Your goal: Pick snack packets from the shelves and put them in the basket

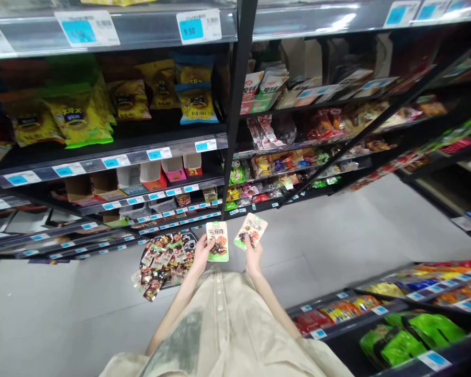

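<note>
Ideally, a light pinch near the edge keeps the left packet (220, 243) and right packet (255, 225) uncreased, printed faces readable. The left hand (200, 254) and right hand (254, 257) each grip one, thumb on top, forearms (165, 318) outstretched either side of a beige shirt (220, 327), heaped sachets (163, 262) beside the left.

Packets (220, 243) look smooth plastic, the shirt (230, 324) matt cloth, the shelf edging (317, 21) glossy.

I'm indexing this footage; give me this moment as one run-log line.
left hand: holds cream-and-green snack pouch | right hand: holds second pouch | nearby: black tray, snack packets
</note>
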